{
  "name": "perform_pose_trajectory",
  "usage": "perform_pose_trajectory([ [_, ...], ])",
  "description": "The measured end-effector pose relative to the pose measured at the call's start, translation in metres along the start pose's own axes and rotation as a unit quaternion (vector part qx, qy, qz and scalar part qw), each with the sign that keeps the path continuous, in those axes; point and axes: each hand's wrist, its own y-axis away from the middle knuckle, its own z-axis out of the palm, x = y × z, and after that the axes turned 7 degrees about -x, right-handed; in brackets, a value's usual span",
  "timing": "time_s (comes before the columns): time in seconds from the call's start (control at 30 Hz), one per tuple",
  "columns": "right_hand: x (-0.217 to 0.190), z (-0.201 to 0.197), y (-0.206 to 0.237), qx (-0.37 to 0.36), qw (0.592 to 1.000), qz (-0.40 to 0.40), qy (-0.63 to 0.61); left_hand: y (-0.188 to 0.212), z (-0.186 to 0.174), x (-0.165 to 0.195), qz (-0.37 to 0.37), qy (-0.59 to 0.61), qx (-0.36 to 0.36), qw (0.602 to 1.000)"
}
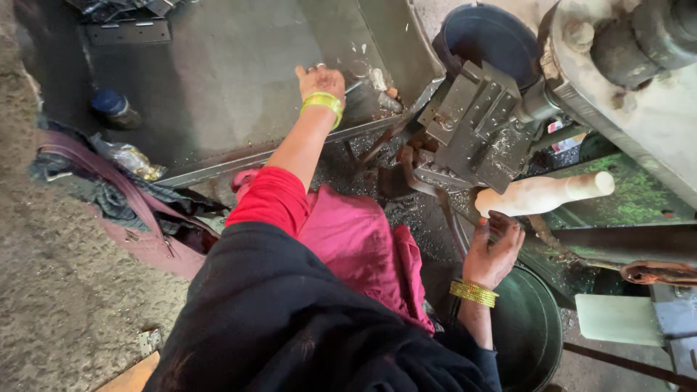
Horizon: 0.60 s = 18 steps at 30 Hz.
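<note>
My left hand (320, 81), with a yellow-green bangle at the wrist, reaches forward onto a grey metal tray (232, 80). Its fingers curl down next to small pale pieces (377, 78) lying there; what it grips is hidden. My right hand (495, 247), with gold bangles, hovers fingers apart just under a cream-coloured lever handle (541, 194). That handle sticks out from a grey metal press block (475, 127) dusted with metal shavings. A red sleeve and pink cloth cover my lap between the hands.
A dark blue bucket (488, 33) stands behind the press and a dark round tub (530, 327) below my right hand. A maroon bag (138, 232), a plastic packet (131, 158) and a blue-lidded jar (112, 107) lie left. A pale block (617, 318) sits at right.
</note>
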Motion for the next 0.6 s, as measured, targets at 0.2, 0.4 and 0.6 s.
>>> perform_pose_trajectory([
  [0.2,0.008,0.005,0.000,-0.006,0.999,0.044,0.023,0.044,-0.006,-0.015,-0.022,-0.027,0.095,0.995],
  [0.4,0.008,0.009,-0.002,-0.006,0.999,0.030,0.042,0.034,-0.004,-0.016,-0.006,0.044,0.027,0.999],
  [0.6,0.014,0.015,0.002,-0.002,0.998,0.047,0.040,0.055,0.000,-0.021,0.039,0.140,0.216,0.966],
])
